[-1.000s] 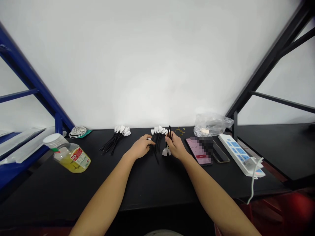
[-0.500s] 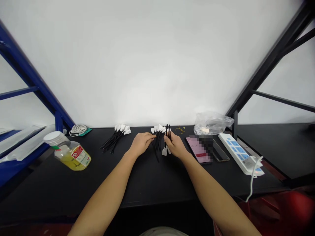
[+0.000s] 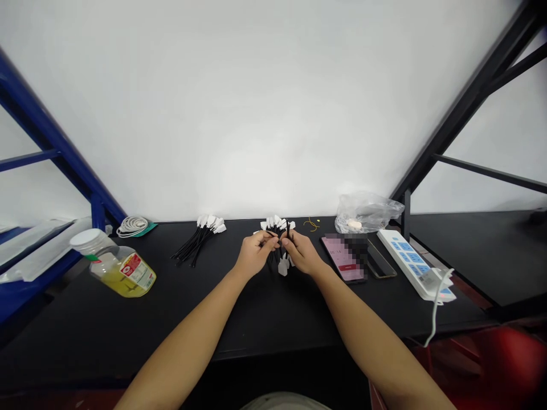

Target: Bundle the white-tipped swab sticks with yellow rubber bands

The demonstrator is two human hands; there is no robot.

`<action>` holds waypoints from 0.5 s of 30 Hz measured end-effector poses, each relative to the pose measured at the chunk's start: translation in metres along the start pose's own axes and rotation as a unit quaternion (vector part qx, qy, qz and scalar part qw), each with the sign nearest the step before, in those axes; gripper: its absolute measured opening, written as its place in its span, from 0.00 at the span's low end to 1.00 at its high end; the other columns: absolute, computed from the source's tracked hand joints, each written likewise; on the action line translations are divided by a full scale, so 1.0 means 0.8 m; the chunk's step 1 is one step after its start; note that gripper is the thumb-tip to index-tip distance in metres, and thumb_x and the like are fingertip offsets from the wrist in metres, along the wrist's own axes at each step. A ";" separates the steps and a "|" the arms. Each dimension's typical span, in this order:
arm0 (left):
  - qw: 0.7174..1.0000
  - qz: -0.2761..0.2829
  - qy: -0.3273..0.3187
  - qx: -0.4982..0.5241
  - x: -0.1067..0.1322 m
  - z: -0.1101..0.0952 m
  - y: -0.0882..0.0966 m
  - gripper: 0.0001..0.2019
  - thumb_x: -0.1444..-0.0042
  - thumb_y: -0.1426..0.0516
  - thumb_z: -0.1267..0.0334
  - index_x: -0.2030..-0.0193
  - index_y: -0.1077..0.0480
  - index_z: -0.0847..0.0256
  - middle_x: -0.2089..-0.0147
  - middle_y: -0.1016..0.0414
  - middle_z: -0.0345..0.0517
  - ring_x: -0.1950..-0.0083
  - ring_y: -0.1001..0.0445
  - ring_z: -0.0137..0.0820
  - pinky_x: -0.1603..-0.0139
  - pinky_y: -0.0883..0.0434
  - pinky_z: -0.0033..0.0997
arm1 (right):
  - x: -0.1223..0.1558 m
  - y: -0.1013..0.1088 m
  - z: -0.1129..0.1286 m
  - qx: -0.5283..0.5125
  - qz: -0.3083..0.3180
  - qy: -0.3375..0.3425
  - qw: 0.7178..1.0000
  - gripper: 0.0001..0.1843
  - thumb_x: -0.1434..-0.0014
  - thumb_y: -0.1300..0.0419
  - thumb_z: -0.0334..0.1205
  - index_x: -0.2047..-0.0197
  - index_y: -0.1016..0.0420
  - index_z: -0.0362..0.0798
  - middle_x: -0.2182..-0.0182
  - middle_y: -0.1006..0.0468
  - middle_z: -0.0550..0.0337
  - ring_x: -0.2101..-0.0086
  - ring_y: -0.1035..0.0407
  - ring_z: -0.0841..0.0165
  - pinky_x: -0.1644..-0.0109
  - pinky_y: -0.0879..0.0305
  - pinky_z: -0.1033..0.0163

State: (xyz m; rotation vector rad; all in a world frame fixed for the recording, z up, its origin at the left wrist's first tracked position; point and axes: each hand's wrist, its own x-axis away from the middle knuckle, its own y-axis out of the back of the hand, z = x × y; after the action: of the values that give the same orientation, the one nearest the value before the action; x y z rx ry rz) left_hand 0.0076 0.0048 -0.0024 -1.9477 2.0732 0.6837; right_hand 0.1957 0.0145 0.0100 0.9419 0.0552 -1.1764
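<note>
My left hand (image 3: 255, 253) is closed in a pinch, its fingertips meeting those of my right hand over the black table; a thin black strip seems to lie between its fingers. My right hand (image 3: 303, 250) is closed around a few slim black strips, like cable ties, whose white tags (image 3: 284, 265) hang below the fingers. Just behind both hands lies a pile of similar black strips with white tags (image 3: 276, 222), partly covered by the fingers. Further left, a second fanned bunch of tagged black strips (image 3: 199, 242) rests on the table.
A jar of yellow liquid (image 3: 123, 270) and a coiled white cable (image 3: 133, 226) are on the left. To the right lie yellow strands (image 3: 313, 224), a pink-screened phone (image 3: 343, 259), a dark phone-like slab (image 3: 382, 261), a clear plastic bag (image 3: 370, 212) and a white power strip (image 3: 410, 262).
My left hand has moved right and closer, now touching my right hand. The strips in my right hand have tilted, and the loose strip under my left hand no longer lies visible on the table.
</note>
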 end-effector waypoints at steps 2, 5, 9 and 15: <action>0.999 0.024 0.014 0.038 0.002 0.002 -0.008 0.14 0.37 0.42 0.53 0.57 0.25 0.63 0.65 0.18 0.47 0.65 0.18 0.33 0.59 0.21 0.33 | 0.001 -0.001 -0.001 -0.015 0.006 0.012 1.000 0.14 0.29 0.51 0.46 0.61 0.29 0.49 0.68 0.25 0.59 0.67 0.31 0.66 0.61 0.38 0.62; 0.996 0.044 0.025 0.075 0.003 0.007 -0.016 0.17 0.37 0.43 0.52 0.51 0.27 0.63 0.63 0.18 0.48 0.62 0.19 0.34 0.56 0.22 0.35 | 0.001 -0.003 -0.003 -0.010 0.008 0.005 1.000 0.14 0.31 0.48 0.49 0.62 0.29 0.49 0.68 0.25 0.60 0.68 0.31 0.66 0.62 0.38 0.63; 0.994 0.036 0.051 0.087 0.002 0.019 -0.014 0.24 0.37 0.43 0.50 0.41 0.34 0.63 0.63 0.20 0.46 0.63 0.20 0.33 0.56 0.23 0.36 | 0.000 -0.004 -0.005 0.017 0.001 -0.010 1.000 0.13 0.31 0.47 0.47 0.63 0.29 0.49 0.69 0.24 0.60 0.68 0.31 0.67 0.62 0.37 0.63; 0.982 0.158 0.022 -0.104 0.009 0.020 -0.009 0.45 0.59 0.28 0.48 0.35 0.38 0.58 0.44 0.26 0.53 0.46 0.26 0.42 0.45 0.29 0.42 | 0.001 -0.003 -0.007 0.003 -0.097 -0.024 0.995 0.12 0.31 0.48 0.46 0.60 0.29 0.49 0.68 0.24 0.59 0.68 0.30 0.66 0.61 0.35 0.62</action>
State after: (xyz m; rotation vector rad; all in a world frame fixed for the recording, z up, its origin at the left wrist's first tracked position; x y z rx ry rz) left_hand 0.0117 0.0059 -0.0211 -1.7593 2.4571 0.9637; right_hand 0.1962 0.0171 0.0045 0.9286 0.1060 -1.3800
